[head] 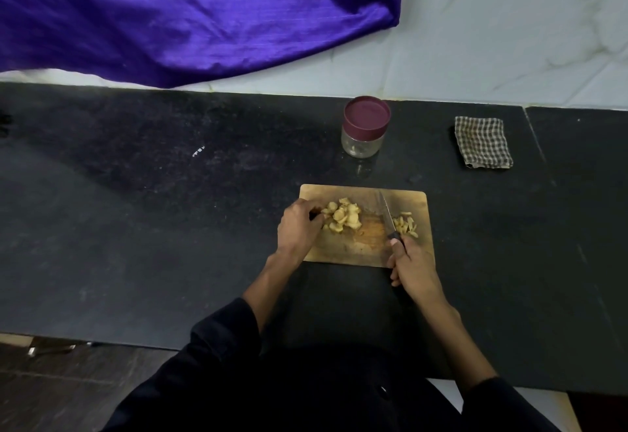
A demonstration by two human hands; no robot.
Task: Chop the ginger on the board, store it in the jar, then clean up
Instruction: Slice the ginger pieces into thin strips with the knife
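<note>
Here, curled hands (299, 224) (413, 268) hold ginger (343, 217) and knife (387, 215).

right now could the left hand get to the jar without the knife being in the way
Probably yes. The left hand rests at the ginger slices, the jar stands beyond the board, and the knife lies right of that path.

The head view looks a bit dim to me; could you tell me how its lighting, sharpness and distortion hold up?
Head view: dim, soft light, the dark counter swallowing detail; wide-angle bending bows the counter's far edge; the ginger slices and knife look soft; faint reflection below the jar.
</note>
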